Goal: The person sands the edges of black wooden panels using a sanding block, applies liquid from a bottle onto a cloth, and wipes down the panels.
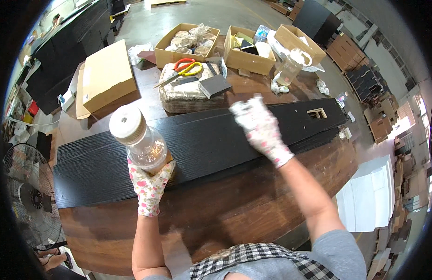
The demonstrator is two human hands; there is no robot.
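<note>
My left hand (150,186), in a white glove with pink flowers, is wrapped round the lower part of a clear plastic jar (148,148) with a white screw lid. The jar is held upright over the near edge of a long black board (202,140) with a ribbed grain. In a matching glove, my right hand (265,135) reaches over the middle of the board, blurred by motion. Its fingers are closed on something white and crumpled that looks like a cloth (246,111). A small light wooden piece (317,113) lies on the board's right end.
Behind the board, a wrapped bundle (190,100) carries red-handled pliers (182,65), yellow-handled cutters (192,70) and a black block (215,86). Farther back are an open carton of wrapped pieces (162,56), another carton (248,65) and a clear jug (289,70). A fan (31,196) stands left of the brown table (216,224).
</note>
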